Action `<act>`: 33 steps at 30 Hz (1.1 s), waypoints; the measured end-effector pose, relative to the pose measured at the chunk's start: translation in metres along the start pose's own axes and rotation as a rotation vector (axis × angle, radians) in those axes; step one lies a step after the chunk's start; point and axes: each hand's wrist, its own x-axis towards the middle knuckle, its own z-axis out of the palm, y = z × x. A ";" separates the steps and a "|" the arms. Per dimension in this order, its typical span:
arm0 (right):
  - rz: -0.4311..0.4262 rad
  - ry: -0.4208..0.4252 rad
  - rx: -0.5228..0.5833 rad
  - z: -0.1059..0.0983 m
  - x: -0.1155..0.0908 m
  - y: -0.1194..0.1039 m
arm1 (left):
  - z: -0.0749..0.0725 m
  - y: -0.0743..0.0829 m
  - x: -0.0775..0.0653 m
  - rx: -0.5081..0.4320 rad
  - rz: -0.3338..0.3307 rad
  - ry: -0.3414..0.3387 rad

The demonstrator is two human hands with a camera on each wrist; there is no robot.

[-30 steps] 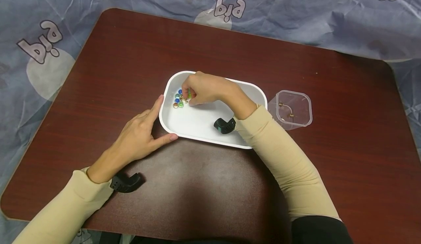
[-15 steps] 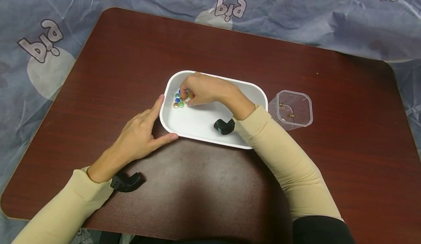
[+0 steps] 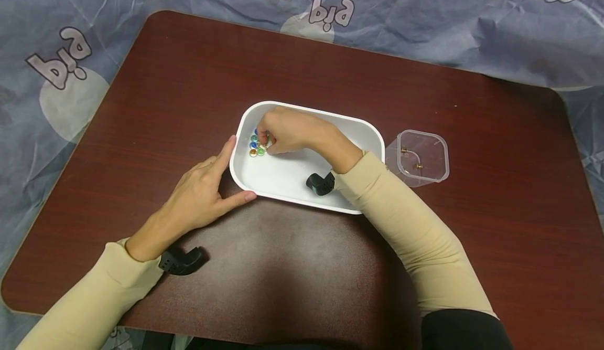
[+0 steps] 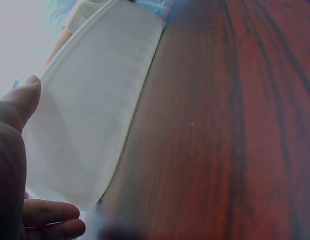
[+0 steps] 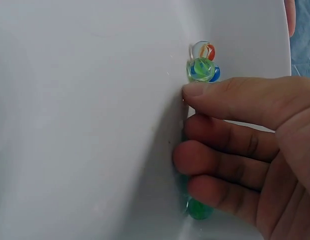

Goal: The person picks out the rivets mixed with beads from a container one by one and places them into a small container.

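Inside a white tray (image 3: 292, 182), my right hand (image 3: 290, 129) reaches down to its left end with bent fingers. The thumb and fingertips are right among glass marbles (image 3: 254, 145) in blue, green and orange. Small gold-coloured pieces (image 3: 262, 144) lie by the fingertips; I cannot tell whether the hand pinches one. In the right wrist view, a clear marble with an orange swirl (image 5: 203, 50) sits beyond the thumb, and a green marble (image 5: 199, 209) lies under the lowest finger. My left hand (image 3: 195, 192) is spread against the tray's left corner, fingers and thumb straight along the rim.
To the right of the tray stands a clear plastic container (image 3: 422, 156), with small gold-coloured pieces (image 3: 418, 166) showing through it. Black wrist cameras (image 3: 181, 261) stick out from both cuffs. The brown table (image 3: 302, 266) has a patterned blue cloth (image 3: 401, 14) behind it.
My right hand has shifted slightly left and toward me within the tray, and a few marbles have moved a little. The left hand stays at the tray's rim.
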 end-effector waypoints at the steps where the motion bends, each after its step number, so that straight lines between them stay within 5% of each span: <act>1: 0.001 0.001 0.001 0.000 0.000 0.000 | 0.000 0.000 0.000 -0.002 0.002 0.002; 33: -0.026 0.044 0.096 -0.009 -0.012 0.003 | -0.001 0.000 0.000 -0.017 -0.009 -0.020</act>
